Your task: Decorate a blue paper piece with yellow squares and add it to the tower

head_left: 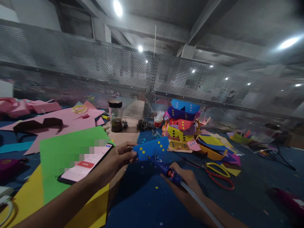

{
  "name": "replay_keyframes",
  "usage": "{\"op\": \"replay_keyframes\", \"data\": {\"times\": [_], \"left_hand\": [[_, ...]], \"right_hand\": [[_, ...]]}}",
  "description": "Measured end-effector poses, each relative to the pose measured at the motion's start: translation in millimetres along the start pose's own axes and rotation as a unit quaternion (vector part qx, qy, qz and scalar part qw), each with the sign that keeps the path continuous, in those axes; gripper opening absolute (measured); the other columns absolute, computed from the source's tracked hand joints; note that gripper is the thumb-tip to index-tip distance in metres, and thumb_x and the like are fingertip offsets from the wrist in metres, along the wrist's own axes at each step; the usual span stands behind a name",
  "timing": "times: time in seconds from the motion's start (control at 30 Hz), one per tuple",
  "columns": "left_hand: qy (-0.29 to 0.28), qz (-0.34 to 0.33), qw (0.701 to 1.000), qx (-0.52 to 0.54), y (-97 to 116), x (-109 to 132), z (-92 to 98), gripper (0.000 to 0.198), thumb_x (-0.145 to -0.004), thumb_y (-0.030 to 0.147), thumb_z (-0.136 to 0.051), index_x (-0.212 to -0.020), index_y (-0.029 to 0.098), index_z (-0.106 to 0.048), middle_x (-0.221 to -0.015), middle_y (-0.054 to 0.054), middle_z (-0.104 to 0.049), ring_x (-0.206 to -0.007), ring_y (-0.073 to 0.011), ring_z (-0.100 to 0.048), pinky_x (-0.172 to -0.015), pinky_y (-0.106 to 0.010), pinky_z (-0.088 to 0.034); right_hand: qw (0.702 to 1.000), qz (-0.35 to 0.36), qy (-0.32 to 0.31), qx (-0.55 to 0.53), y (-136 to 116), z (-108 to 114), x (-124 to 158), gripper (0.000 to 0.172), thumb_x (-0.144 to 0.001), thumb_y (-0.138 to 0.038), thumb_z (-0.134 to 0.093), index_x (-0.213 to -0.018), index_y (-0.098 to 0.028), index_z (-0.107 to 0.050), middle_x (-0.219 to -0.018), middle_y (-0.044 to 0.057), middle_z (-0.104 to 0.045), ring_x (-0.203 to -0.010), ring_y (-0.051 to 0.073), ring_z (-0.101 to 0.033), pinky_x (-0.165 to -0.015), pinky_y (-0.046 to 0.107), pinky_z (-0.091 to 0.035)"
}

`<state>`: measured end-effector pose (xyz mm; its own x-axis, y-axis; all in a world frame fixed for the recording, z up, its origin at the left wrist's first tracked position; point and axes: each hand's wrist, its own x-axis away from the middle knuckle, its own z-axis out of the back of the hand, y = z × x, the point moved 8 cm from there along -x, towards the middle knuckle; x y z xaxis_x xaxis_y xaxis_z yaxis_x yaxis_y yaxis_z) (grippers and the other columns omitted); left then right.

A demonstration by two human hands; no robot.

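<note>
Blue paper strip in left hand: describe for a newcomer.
On the dark blue tabletop, find the stack of multicoloured paper bands. In front and left of it, the left hand pinches one end of the blue paper strip. Unlike the light-blue paper band topping the stack, it is hand-held, with yellow squares.

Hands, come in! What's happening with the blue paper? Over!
Left hand pinching blue paper strip. Right hand holding glue gun, tip close to strip. Scissors beside right hand, not between them.

Perforated grey screen (pixel 114 65); concrete ceiling (pixel 156 11); bright lamps (pixel 118 8).
</note>
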<state>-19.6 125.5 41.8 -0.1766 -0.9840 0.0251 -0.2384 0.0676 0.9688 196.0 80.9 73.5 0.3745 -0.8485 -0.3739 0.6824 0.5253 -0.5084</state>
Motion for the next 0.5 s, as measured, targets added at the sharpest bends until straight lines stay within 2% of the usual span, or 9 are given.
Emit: {"op": "replay_keyframes", "data": {"times": [0.5], "left_hand": [[-0.002,0.002,1.000,-0.001,1.3,0.6,-0.9,0.028,-0.071,0.024,-0.076,-0.098,0.023,-0.067,-0.084,0.000,-0.067,-0.072,-0.0135,-0.059,-0.070,-0.024,-0.045]], "right_hand": [[1.000,0.011,0.011,0.004,-0.6,0.9,0.2,0.027,-0.089,-0.041,-0.051,-0.072,-0.021,-0.047,-0.058,-0.004,-0.050,-0.048,0.010,-0.045,-0.046,0.018,-0.033]]}}
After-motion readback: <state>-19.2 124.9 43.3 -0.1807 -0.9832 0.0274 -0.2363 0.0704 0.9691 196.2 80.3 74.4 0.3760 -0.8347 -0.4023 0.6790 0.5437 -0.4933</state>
